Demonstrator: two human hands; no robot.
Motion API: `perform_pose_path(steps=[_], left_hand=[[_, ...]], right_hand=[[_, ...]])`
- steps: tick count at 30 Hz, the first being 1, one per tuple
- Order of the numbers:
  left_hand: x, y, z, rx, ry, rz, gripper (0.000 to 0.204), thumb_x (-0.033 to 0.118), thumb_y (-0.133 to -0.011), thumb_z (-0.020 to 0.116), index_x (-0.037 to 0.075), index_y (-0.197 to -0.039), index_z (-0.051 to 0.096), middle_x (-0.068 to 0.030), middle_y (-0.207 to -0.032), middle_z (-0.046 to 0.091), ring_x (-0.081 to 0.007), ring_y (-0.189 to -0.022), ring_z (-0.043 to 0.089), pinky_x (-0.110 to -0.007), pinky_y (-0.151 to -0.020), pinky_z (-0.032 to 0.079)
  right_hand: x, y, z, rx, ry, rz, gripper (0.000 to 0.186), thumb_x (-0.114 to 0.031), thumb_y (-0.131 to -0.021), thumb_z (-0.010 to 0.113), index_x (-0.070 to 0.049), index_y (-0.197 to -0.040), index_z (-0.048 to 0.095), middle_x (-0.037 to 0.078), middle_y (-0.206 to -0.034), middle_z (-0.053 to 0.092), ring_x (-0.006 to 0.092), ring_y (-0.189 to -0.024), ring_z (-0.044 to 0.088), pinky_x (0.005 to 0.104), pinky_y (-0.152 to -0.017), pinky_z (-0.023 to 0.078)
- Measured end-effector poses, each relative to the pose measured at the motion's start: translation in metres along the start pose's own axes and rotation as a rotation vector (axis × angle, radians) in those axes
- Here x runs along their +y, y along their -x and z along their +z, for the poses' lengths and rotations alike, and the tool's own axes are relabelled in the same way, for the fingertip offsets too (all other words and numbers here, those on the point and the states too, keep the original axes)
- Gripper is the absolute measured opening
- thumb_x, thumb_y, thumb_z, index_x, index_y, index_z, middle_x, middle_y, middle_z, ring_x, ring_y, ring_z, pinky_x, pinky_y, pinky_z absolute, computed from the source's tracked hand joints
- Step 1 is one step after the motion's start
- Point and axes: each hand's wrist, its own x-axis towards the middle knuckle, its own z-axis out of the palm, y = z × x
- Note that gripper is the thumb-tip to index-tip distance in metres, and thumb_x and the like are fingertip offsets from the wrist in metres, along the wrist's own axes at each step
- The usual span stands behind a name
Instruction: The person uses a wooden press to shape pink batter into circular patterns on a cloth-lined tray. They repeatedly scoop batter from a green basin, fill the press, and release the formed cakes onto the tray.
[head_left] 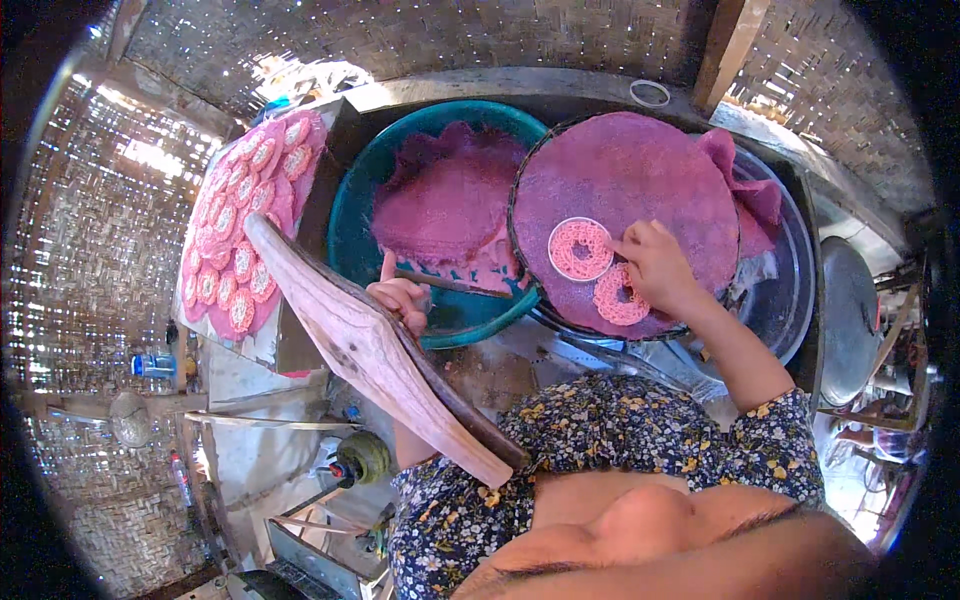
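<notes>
My right hand (655, 265) reaches over a round surface covered with pink-purple cloth (630, 165). Its fingers are bent and touch the edge of a white ring (551, 250) with a pink lacy strand round (578, 262) inside. A second lacy round (618, 308), with no ring about it, lies just below and partly under the hand. Farther left, my left hand (402, 298) is curled at the teal basin's near edge, one finger pointing up. A flat dark strip (455, 284) meets its fingers, but their grip is partly hidden behind a long carved wooden piece (375, 350).
The teal basin (345, 215) holds a pink-purple cloth or mass (445, 205). At left, several pink rounds with white centres (242, 190) lie overlapping on pink cloth. A large dark basin (795, 280) stands under the cloth-covered round. Woven walls enclose the back and left.
</notes>
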Motion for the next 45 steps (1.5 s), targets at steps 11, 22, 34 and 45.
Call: perform_pose_path(steps=[11,22,34,45], left_hand=[[-0.003,-0.003,0.007,0.011,-0.048,0.026,0.022,0.025,-0.080,0.055,0.006,-0.077,0.046,-0.0070,-0.055,0.047,-0.0276,-0.067,0.053,-0.056,-0.103,0.014],[0.003,-0.002,0.010,0.012,-0.007,0.032,0.024,0.011,-0.067,0.068,0.006,-0.080,0.047,-0.0070,-0.060,0.050,-0.0271,-0.067,0.054,-0.056,-0.102,0.016],[-0.007,0.000,0.010,-0.050,-0.155,0.111,0.033,0.003,-0.063,0.066,0.009,-0.081,0.039,-0.0011,-0.068,0.046,-0.0171,-0.069,0.055,-0.055,-0.102,0.023],[-0.016,0.002,-0.005,-0.144,-0.171,0.183,0.036,0.001,-0.063,0.068,0.012,-0.087,0.042,0.0002,-0.070,0.048,-0.0169,-0.070,0.056,-0.058,-0.101,0.022]], right_hand=[[0.020,-0.027,0.004,0.061,-0.045,0.223,0.017,-0.021,-0.073,0.059,-0.005,-0.070,0.064,0.013,-0.075,0.054,0.0306,-0.077,0.051,0.0402,-0.075,0.041],[0.030,-0.042,0.009,-0.066,0.035,0.246,0.016,-0.019,-0.068,0.059,-0.005,-0.063,0.063,0.014,-0.075,0.054,0.0311,-0.076,0.053,0.0402,-0.074,0.044],[0.029,-0.046,0.005,-0.050,0.002,0.194,0.013,-0.017,-0.065,0.061,-0.004,-0.062,0.061,0.012,-0.074,0.052,0.0293,-0.078,0.052,0.0389,-0.069,0.044],[0.017,-0.051,-0.005,-0.089,0.035,0.197,0.015,-0.020,-0.066,0.060,-0.005,-0.063,0.062,0.012,-0.078,0.054,0.0289,-0.081,0.053,0.0396,-0.071,0.046]])
